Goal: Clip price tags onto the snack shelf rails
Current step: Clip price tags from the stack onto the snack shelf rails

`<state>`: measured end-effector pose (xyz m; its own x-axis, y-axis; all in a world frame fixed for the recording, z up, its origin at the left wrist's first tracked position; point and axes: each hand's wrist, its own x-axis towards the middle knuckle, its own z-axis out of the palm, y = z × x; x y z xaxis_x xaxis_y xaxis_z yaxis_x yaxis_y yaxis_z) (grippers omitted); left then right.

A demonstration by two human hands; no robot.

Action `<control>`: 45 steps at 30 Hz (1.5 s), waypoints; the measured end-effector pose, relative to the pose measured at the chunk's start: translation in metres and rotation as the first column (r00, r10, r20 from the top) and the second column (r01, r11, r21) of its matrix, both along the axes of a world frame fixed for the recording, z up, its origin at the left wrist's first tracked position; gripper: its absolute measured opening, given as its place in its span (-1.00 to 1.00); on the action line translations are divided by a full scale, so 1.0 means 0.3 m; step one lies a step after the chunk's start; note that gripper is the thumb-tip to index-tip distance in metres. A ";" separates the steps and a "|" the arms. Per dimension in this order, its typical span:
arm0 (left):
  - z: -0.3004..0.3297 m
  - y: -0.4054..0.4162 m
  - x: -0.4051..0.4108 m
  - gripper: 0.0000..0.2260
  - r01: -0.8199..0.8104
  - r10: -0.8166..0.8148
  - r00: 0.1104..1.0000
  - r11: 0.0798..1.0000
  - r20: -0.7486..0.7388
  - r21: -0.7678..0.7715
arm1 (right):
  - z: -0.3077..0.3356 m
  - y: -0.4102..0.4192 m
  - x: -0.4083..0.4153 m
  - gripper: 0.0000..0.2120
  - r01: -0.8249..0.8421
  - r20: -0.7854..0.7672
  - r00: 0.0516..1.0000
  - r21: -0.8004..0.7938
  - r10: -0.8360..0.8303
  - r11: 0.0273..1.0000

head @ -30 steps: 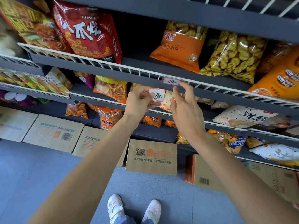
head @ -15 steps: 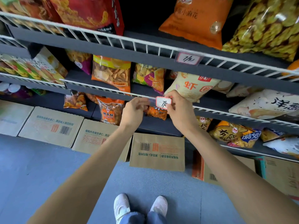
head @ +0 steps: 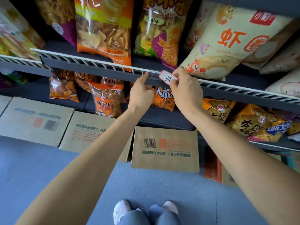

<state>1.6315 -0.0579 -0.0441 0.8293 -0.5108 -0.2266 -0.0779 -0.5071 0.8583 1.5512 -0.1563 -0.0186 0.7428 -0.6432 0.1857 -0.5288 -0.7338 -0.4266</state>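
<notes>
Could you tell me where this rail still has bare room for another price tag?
The white wire rail is bare leftward from the left hand. Right of the right hand it is bare too. Between the hands, the price tag crowds it.

A shop's snack aisle: dark shelves (head: pixel 162 114) edged with white wire rails (head: pixel 97 62) carry branded snack bags (head: pixel 103 30), a handwritten price tag (head: pixel 167 77) sits at the fingers, and barcoded cardboard cartons (head: pixel 165 148) line the floor below
</notes>
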 end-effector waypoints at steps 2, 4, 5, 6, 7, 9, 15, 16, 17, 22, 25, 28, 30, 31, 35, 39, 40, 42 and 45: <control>0.002 0.010 -0.005 -0.51 0.014 -0.014 0.999 1.000 0.037 0.004 | -0.010 -0.004 0.009 -0.87 0.004 0.056 0.998 -0.030 -0.003 1.000; 0.012 0.022 -0.012 -0.50 0.038 -0.038 0.998 0.999 0.056 0.009 | -0.017 -0.009 0.017 -0.88 0.002 0.101 0.995 -0.067 0.005 0.998; 0.017 0.028 -0.015 -0.50 0.048 -0.048 0.996 0.999 0.069 0.014 | -0.021 -0.011 0.023 -0.88 -0.008 0.127 0.992 -0.081 0.018 0.997; 0.021 0.034 -0.018 -0.50 0.051 -0.052 0.995 0.999 0.086 0.020 | -0.025 -0.013 0.029 -0.89 -0.026 0.153 0.987 -0.085 0.039 0.996; 0.021 0.040 -0.018 -0.51 0.052 -0.054 0.993 0.998 0.107 0.026 | -0.028 -0.014 0.035 -0.89 -0.049 0.177 0.982 -0.079 0.062 0.996; 0.020 0.054 -0.014 -0.53 0.060 -0.066 0.988 0.997 0.141 0.045 | -0.035 -0.016 0.047 -0.88 -0.090 0.211 0.972 -0.078 0.104 0.993; -0.009 0.088 -0.004 -0.53 0.118 -0.134 0.956 0.990 0.261 0.079 | -0.037 -0.001 0.072 -0.90 -0.136 0.277 0.944 -0.170 0.180 0.976; -0.014 0.089 -0.001 -0.53 0.128 -0.146 0.950 0.988 0.277 0.084 | -0.038 0.004 0.071 -0.90 -0.154 0.267 0.943 -0.177 0.198 0.972; -0.017 0.090 0.002 -0.53 0.135 -0.156 0.945 0.987 0.288 0.091 | -0.038 0.009 0.070 -0.91 -0.171 0.250 0.944 -0.188 0.216 0.967; -0.010 0.097 0.019 -0.52 0.174 -0.206 0.932 0.976 0.300 0.129 | -0.034 0.010 0.058 -0.90 -0.197 0.212 0.946 -0.227 0.246 0.954; -0.004 0.100 0.031 -0.51 0.199 -0.234 0.930 0.969 0.285 0.145 | -0.025 -0.006 0.054 -0.87 -0.188 0.208 0.951 -0.205 0.231 0.960; 0.002 0.100 0.044 -0.53 0.202 -0.240 0.928 0.967 0.286 0.156 | -0.017 -0.010 0.067 -0.85 -0.193 0.127 0.969 -0.154 0.213 0.969; 0.002 0.100 0.048 -0.54 0.199 -0.239 0.926 0.967 0.292 0.160 | -0.003 -0.009 0.082 -0.85 -0.199 0.098 0.971 -0.162 0.217 0.967; 0.002 0.100 0.049 -0.54 0.200 -0.241 0.925 0.966 0.295 0.162 | 0.006 -0.011 0.089 -0.84 -0.199 0.093 0.972 -0.172 0.217 0.965; 0.004 0.100 0.052 -0.54 0.209 -0.253 0.919 0.963 0.301 0.171 | 0.009 -0.031 0.096 -0.84 -0.215 -0.016 0.976 -0.217 0.217 0.952; 0.005 0.098 0.053 -0.55 0.205 -0.253 0.921 0.962 0.295 0.182 | -0.019 -0.039 0.084 -0.82 -0.192 -0.038 0.981 -0.360 0.191 0.913; 0.005 0.097 0.054 -0.55 0.206 -0.254 0.922 0.961 0.294 0.183 | -0.024 -0.040 0.086 -0.81 -0.187 -0.026 0.981 -0.404 0.193 0.896; 0.007 0.095 0.056 -0.55 0.210 -0.258 0.922 0.960 0.288 0.186 | -0.031 -0.037 0.094 -0.81 -0.194 -0.019 0.978 -0.468 0.209 0.862; 0.014 0.093 0.062 -0.56 0.220 -0.265 0.923 0.958 0.280 0.183 | -0.050 -0.029 0.098 -0.86 -0.224 -0.023 0.970 -0.482 0.243 0.847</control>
<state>1.6501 -0.0301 -0.0399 0.7247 -0.6850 -0.0744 -0.4555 -0.5573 0.6942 1.5808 -0.1649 -0.0336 0.8462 -0.2766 0.4555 -0.3069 -0.9517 -0.0079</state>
